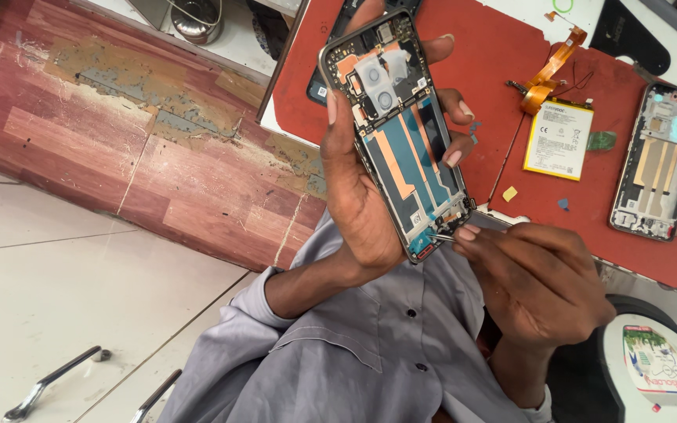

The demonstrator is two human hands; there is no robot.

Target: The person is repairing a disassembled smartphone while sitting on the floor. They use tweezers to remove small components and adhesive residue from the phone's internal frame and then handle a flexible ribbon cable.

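Spread over the workbench, a red rubber mat (503,102) is carrying a yellow-labelled flat battery (558,141) and a second stripped phone frame (658,160). Above it, the left hand (362,196) is gripping an opened black smartphone chassis (401,129), while the right hand (538,278) is pinching thin metal tweezers (440,236) against its lower edge.

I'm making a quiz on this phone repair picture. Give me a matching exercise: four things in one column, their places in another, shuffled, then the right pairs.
Things:
1. opened phone
2. battery
3. second phone frame
4. tweezers

Places:
A. flat at the red mat's right edge
B. pinched in the right hand
C. held up in the left hand
D. flat on the mat, below an orange flex cable

Pairs: 1-C, 2-D, 3-A, 4-B
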